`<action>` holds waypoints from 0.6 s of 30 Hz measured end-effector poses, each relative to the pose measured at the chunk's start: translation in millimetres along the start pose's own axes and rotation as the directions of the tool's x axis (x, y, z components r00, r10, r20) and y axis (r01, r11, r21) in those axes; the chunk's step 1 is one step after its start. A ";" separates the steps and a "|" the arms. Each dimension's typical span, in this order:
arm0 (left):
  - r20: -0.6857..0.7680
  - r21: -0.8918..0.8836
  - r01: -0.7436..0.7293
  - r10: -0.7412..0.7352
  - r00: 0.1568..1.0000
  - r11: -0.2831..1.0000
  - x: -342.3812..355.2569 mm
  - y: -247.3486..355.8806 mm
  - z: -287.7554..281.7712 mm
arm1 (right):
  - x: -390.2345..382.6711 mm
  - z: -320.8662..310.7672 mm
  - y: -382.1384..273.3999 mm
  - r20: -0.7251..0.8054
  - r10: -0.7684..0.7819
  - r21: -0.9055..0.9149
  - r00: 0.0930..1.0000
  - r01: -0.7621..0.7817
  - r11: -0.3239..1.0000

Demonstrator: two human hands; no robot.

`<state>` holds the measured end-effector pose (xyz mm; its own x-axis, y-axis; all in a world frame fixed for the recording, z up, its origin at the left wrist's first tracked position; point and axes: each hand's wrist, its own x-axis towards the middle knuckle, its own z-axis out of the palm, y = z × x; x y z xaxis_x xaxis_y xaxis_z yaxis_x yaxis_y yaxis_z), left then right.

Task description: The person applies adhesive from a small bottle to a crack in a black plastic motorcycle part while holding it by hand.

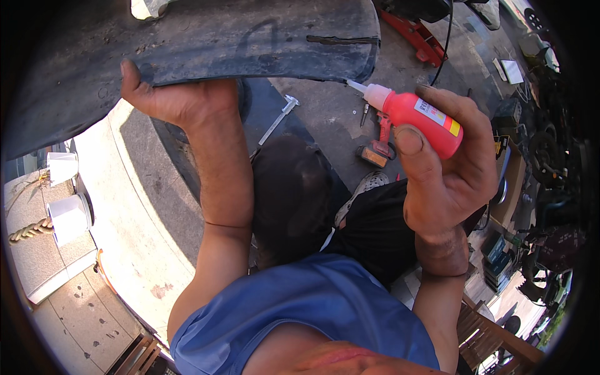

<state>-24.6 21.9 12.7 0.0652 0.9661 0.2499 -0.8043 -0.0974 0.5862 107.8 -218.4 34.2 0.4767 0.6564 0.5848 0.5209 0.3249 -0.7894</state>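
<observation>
A concrete floor (340, 103) is strewn with tools: a caliper (279, 120), a red cordless tool (384, 129) and, farther off, a red jack (420, 40). White buckets (70, 219) are seen at the left. Of the two hands, the left hand (181, 103) is hooked under the lower edge of a dark panel (206, 44), which is held between its thumb in front and fingers hidden behind. A red bottle (428, 119) is gripped between thumb and curled fingers of the right hand (447, 165), its pale nozzle (357, 86) being pointed at the panel's lower right corner; whether contact is made cannot be told.
</observation>
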 end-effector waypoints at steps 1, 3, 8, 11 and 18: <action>-0.021 -0.002 -0.002 0.002 1.000 1.000 0.1 0.1 -0.1 | -0.1 -0.3 -0.1 0.001 0.001 -0.002 1.000 -0.001 1.000; -0.040 -0.022 0.007 -0.008 0.999 1.000 0.4 -0.1 -0.4 | -0.4 0.2 0.7 -0.003 0.006 0.007 1.000 -0.006 1.000; -0.038 -0.013 -0.011 0.011 0.999 1.000 1.2 -1.2 -1.1 | -0.7 0.7 2.3 -0.004 0.004 0.022 1.000 -0.004 1.000; -0.038 -0.008 -0.010 0.010 0.999 1.000 1.4 -1.4 -1.4 | -0.3 0.2 2.2 -0.005 0.000 0.019 1.000 0.000 1.000; -0.030 -0.027 -0.015 0.014 0.999 1.000 1.8 -1.2 -1.3 | -0.4 1.0 0.2 -0.013 0.014 0.019 1.000 -0.014 1.000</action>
<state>-24.3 24.1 11.5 0.0359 0.9713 0.2352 -0.8209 -0.1055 0.5612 106.9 -217.9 33.6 0.4931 0.6521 0.5759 0.5008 0.3286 -0.8008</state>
